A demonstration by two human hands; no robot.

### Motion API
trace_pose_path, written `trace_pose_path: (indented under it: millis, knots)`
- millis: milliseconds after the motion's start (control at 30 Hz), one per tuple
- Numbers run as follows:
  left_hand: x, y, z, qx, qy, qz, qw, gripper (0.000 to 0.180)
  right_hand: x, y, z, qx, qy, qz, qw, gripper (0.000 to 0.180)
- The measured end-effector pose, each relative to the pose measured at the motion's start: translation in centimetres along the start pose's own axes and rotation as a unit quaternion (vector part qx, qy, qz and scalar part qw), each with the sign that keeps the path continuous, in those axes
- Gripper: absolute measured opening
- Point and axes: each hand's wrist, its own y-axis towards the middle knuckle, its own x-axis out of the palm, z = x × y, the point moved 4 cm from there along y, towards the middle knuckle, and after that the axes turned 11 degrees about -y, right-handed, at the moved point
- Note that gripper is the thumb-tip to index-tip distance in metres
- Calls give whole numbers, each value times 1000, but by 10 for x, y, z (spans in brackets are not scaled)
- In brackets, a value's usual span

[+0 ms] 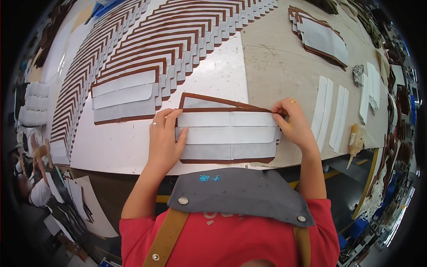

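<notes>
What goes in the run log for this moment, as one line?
left hand: flat on white strip | right hand: pinching strip end | brown-edged grey leather panel: on white table

Premises are a leather-goods workshop or small factory floor. Beyond the hands [164, 138], the bench [275, 66] carries long fanned rows of identical brown-edged grey panels [178, 40], with a further stack [320, 38] beyond the right hand [296, 124] and loose white strips [331, 113] and a glue brush [356, 138] just to its right, all indicating batch production by hand. The worker wears a grey apron [240, 193] with tan straps, and more cut pieces and another seated person [38, 187] show at a station off to the left of the left hand.
</notes>
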Motion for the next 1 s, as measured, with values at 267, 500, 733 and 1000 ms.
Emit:
trace_pose_path:
  millis: [267,500,733,1000]
  knots:
    - [-8,11,11,42,45,-32,998,56,-7,-15,-11,-40,33,52,997,12]
    - [-10,17,11,29,76,-88,993,45,-5,-24,-5,-44,84,79,992,14]
    - [-8,14,-2,2,35,-39,999,28,5,-27,11,114,255,32,960,5]
    - [0,5,-23,-72,-121,21,990,22,7,-32,20,202,291,-49,934,14]
